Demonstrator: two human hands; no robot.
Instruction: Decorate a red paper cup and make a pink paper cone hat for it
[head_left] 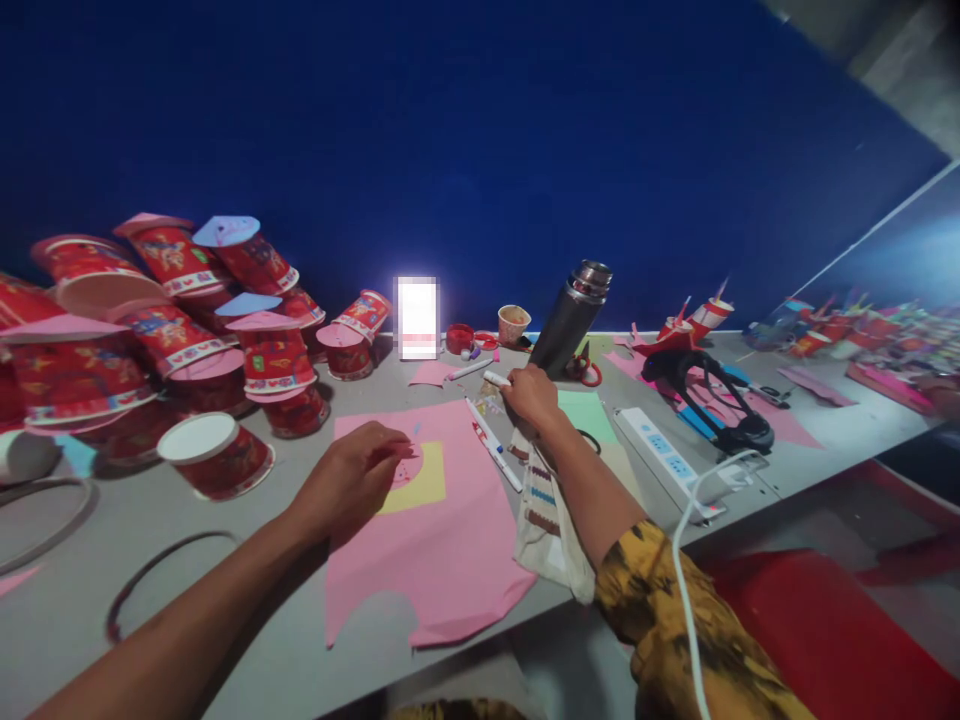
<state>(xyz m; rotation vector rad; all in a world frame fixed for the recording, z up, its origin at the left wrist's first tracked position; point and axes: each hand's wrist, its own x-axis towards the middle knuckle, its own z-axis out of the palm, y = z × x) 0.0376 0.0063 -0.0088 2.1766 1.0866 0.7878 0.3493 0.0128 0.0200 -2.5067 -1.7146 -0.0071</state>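
My left hand [367, 465] is closed over the pink paper [450, 560], its fingertips pinched at a small pink piece with marks on it [405, 470], beside a yellow square [433, 480]. My right hand [531, 396] is closed round a white marker [498, 379], in front of the dark steel flask [566, 325], which leans to the right. Under my right wrist lies a cloth pouch [551, 520] with striped patterns. Pens [495, 445] rest along the right edge of the pink paper.
Red paper cups [172, 340] are stacked on the left, with one lone cup [217, 455] nearer. A power strip [664, 460] with a white cable [682, 570], black straps [705, 400] and a green sheet [589, 412] lie on the right. A bright screen [418, 318] stands behind.
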